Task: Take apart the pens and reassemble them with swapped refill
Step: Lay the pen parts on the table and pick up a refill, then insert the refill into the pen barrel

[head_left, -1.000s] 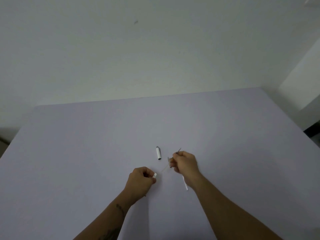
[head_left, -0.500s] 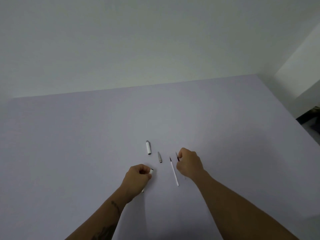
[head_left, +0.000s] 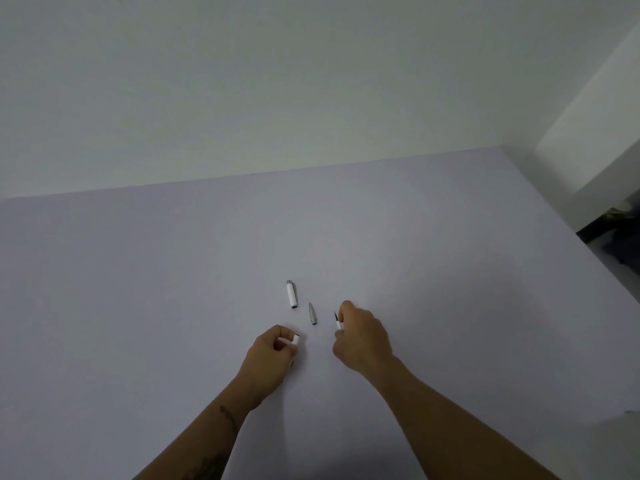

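Observation:
My left hand (head_left: 273, 355) is closed around a white pen barrel (head_left: 296, 340), whose open end sticks out past my thumb. My right hand (head_left: 362, 337) is closed on a thin white refill (head_left: 338, 322). Only the refill's dark tip and a short piece show at the fingers; the rest is hidden under the hand. Between and beyond the hands, a small grey pen tip cone (head_left: 312, 313) lies on the table. A white pen cap (head_left: 292, 294) with a grey end lies just past it to the left.
The work surface is a pale lilac table (head_left: 173, 289) against a white wall. Its right edge runs diagonally at the far right, with a dark gap (head_left: 613, 237) beyond it.
The grey tip cone has come to lie on the table. A refill was lying between my hands half a second ago; my right hand has shifted left over it and now grips it.

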A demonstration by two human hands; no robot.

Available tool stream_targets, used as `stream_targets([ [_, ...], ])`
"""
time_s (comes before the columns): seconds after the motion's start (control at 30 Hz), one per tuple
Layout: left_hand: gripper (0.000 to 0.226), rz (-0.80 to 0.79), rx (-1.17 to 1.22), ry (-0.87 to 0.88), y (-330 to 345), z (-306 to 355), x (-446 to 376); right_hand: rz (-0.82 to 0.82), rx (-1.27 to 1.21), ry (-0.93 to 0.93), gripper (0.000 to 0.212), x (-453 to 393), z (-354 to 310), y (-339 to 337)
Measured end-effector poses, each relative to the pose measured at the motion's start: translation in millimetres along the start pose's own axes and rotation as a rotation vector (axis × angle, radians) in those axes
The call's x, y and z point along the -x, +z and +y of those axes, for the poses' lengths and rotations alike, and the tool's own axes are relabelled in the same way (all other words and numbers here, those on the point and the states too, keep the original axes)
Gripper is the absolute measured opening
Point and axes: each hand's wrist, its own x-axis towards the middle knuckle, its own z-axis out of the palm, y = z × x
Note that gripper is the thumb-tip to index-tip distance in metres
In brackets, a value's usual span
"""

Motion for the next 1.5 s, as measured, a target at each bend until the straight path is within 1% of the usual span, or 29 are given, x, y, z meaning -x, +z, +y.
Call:
stream_targets([
  [0.1,0.013,0.027,0.009,0.007,-5.1,-3.4,5.3,0.017,0.049,-0.006,0.022,8.6,-5.3,8.9],
  [0.17,0.010,0.037,0.018,-0.010,-9.8,-6.5,8.8,0.035,0.072,-0.014,0.029,13.0,-6.4,11.6],
  [0.23,0.009,0.033,0.029,-0.033,-14.9,-10.9,12.5,0.052,0.083,-0.022,0.031,15.5,-8.3,12.8],
  [0.3,0.012,0.020,0.023,-0.055,-19.7,-16.1,16.9,0.053,0.085,-0.001,0.034,16.6,-11.3,12.4],
  [0.4,0.024,-0.009,0.019,-0.078,-26.3,-23.6,24.0,0.010,0.043,0.097,0.036,18.2,-15.5,10.6],
  [0.5,0.026,-0.011,0.020,-0.076,-31.8,-27.8,29.5,-0.017,-0.178,0.192,0.029,21.7,-22.8,5.6],
  [0.57,0.024,-0.003,0.036,-0.067,-34.6,-29.3,31.6,0.011,-0.375,0.192,0.017,24.6,-34.8,0.9],
  [0.63,0.022,0.001,0.051,-0.057,-36.6,-30.1,33.2,0.042,-0.529,0.184,0.011,27.1,-50.9,-4.0],
  [0.7,0.022,-0.001,0.053,-0.046,-38.4,-30.0,34.3,0.054,-0.643,0.159,0.015,29.2,-67.0,-6.9],
  [0.77,0.021,-0.004,0.054,-0.031,-41.1,-30.1,35.5,0.050,-0.688,0.124,0.018,31.3,-79.5,-8.0],
  [0.87,0.021,0.003,0.062,-0.010,-46.8,-32.1,37.4,0.069,-0.704,0.081,0.020,35.5,-90.4,-6.3],
  [0.97,0.021,0.015,0.078,0.002,-53.0,-34.5,39.2,0.102,-0.695,0.083,0.022,39.7,-95.4,-3.9],
  [1.17,0.023,0.027,0.109,0.003,-60.1,-40.7,40.7,0.057,-0.720,0.088,0.018,41.9,-105.3,-5.4],
  [1.3,0.025,0.019,0.134,0.010,-63.0,-41.6,39.0,0.031,-0.705,0.073,0.019,41.1,-108.0,-7.7],
  [1.4,0.021,-0.001,0.161,0.014,-62.9,-38.7,36.2,-0.025,-0.655,0.057,0.019,39.2,-107.5,-7.9],
  [1.5,0.019,-0.017,0.193,0.035,-61.9,-35.0,32.4,-0.149,-0.587,0.051,0.021,36.9,-105.9,-6.2],
])
